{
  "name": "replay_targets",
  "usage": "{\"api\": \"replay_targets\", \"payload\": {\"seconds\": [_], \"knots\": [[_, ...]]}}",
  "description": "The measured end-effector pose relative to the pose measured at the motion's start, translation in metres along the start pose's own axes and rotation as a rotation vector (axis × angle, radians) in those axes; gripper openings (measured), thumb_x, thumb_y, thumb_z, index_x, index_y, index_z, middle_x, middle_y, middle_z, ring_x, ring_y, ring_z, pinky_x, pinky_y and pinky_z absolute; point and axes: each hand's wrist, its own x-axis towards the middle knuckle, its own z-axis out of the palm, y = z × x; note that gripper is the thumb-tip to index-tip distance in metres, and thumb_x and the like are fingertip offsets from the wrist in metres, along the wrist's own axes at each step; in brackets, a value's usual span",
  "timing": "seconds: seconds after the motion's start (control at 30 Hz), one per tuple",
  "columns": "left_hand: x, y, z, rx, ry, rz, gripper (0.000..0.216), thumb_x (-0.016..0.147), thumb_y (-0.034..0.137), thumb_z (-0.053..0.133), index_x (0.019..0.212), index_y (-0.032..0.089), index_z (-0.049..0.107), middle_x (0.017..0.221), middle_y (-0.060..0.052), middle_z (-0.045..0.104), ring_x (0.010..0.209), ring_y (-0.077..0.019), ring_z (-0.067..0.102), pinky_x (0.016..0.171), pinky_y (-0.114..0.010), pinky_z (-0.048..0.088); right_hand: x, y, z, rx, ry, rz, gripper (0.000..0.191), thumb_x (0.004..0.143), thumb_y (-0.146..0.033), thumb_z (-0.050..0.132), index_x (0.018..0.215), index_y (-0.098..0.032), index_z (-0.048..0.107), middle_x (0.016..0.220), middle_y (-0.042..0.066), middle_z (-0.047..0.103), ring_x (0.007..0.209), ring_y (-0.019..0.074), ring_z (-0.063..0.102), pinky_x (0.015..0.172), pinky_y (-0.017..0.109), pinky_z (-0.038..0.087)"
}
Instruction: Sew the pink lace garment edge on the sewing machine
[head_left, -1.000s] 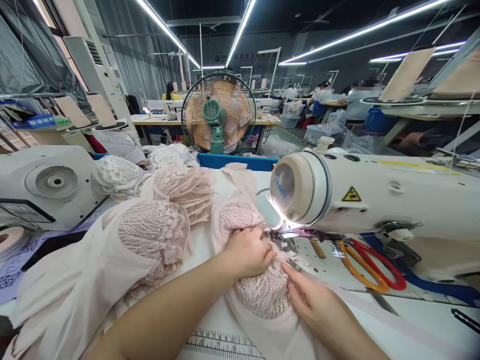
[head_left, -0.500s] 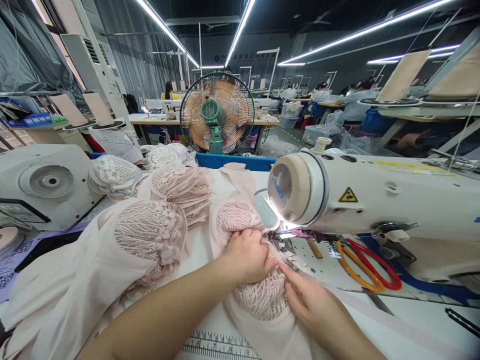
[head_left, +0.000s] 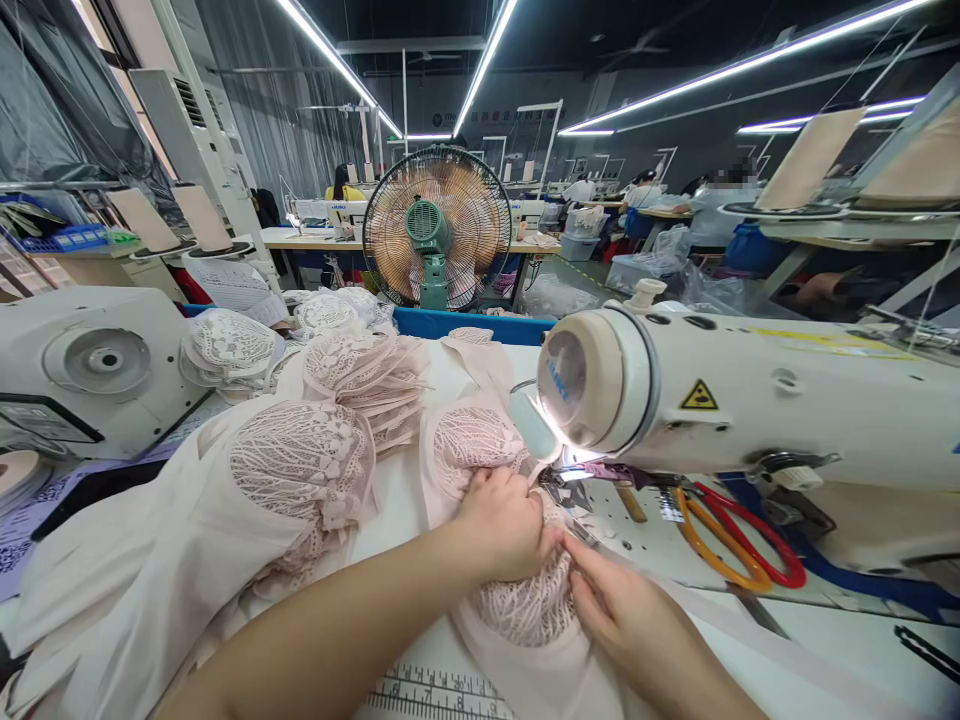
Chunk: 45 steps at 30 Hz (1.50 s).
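Note:
A pale pink lace bra [head_left: 525, 612] lies on the white table, one lace cup beyond my hands and the other nearer me. My left hand [head_left: 504, 522] is closed over the middle of it, fingers bent and pressed on the lace close to the needle area. From the right, my right hand [head_left: 619, 600] pinches the fabric edge with thumb and forefinger, its fingertips meeting my left thumb. The sewing machine head [head_left: 600, 375] stands just beyond, its lamp lit. The presser foot [head_left: 559, 485] is partly hidden by my left hand and the cloth.
Stacked pink bra pieces [head_left: 300, 465] cover the table's left side, with white lace pieces [head_left: 232, 342] behind. Scissors with red and orange handles [head_left: 720, 540] lie right of the needle. A second machine part [head_left: 97, 365] stands left. A large fan [head_left: 436, 228] is ahead; people sit farther back.
My left hand has shifted very slightly toward me and to the right with the lace. My right hand stays nearly in place. The whole view has moved a little.

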Motion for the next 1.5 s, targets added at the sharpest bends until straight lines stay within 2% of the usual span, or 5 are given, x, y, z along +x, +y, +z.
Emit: {"api": "replay_targets", "payload": {"seconds": [0.17, 0.43, 0.87, 1.07, 1.5], "knots": [[0.000, 0.007, 0.004, -0.023, 0.023, -0.043, 0.048, 0.087, 0.045, 0.033, 0.105, 0.009, 0.058, 0.103, -0.015, 0.058, 0.105, -0.0292, 0.046, 0.095, -0.048, 0.033, 0.002, -0.003, -0.001, -0.043, 0.017, -0.046, 0.029, 0.083, -0.027, 0.024, 0.090, -0.025, 0.052, 0.070, 0.001, 0.063, 0.063, 0.0202, 0.058, 0.056, 0.028, 0.040], [0.000, 0.009, 0.003, -0.045, 0.015, -0.083, 0.049, 0.086, 0.044, 0.031, 0.108, 0.009, 0.058, 0.106, -0.016, 0.058, 0.107, -0.0294, 0.045, 0.097, -0.048, 0.031, 0.004, -0.003, -0.003, -0.059, 0.013, -0.051, 0.025, 0.084, -0.027, 0.024, 0.087, -0.025, 0.049, 0.067, 0.001, 0.061, 0.062, 0.0200, 0.057, 0.055, 0.028, 0.037], [0.003, 0.002, 0.004, -0.054, 0.022, -0.091, 0.054, 0.086, 0.049, 0.026, 0.111, 0.012, 0.057, 0.106, -0.015, 0.057, 0.108, -0.0295, 0.045, 0.095, -0.046, 0.033, 0.007, -0.010, -0.005, -0.114, 0.089, -0.023, 0.035, 0.083, -0.024, 0.024, 0.098, -0.025, 0.056, 0.071, 0.002, 0.066, 0.063, 0.0203, 0.058, 0.053, 0.027, 0.036], [0.004, -0.003, -0.002, -0.069, -0.001, -0.094, 0.054, 0.086, 0.048, 0.030, 0.118, 0.011, 0.053, 0.112, -0.015, 0.054, 0.111, -0.0300, 0.043, 0.098, -0.045, 0.031, 0.011, -0.004, 0.000, -0.098, 0.112, -0.004, 0.049, 0.083, -0.026, 0.025, 0.125, -0.023, 0.050, 0.068, 0.003, 0.068, 0.065, 0.0214, 0.063, 0.055, 0.029, 0.042], [0.009, -0.026, -0.007, -0.076, 0.004, -0.130, 0.043, 0.081, 0.045, 0.040, 0.108, 0.017, 0.059, 0.111, -0.012, 0.052, 0.110, -0.0281, 0.045, 0.093, -0.040, 0.039, -0.007, 0.010, -0.003, 0.038, 0.114, -0.051, 0.050, 0.085, -0.041, 0.031, 0.121, -0.019, 0.057, 0.116, 0.006, 0.064, 0.101, 0.0243, 0.061, 0.081, 0.034, 0.050]]}}
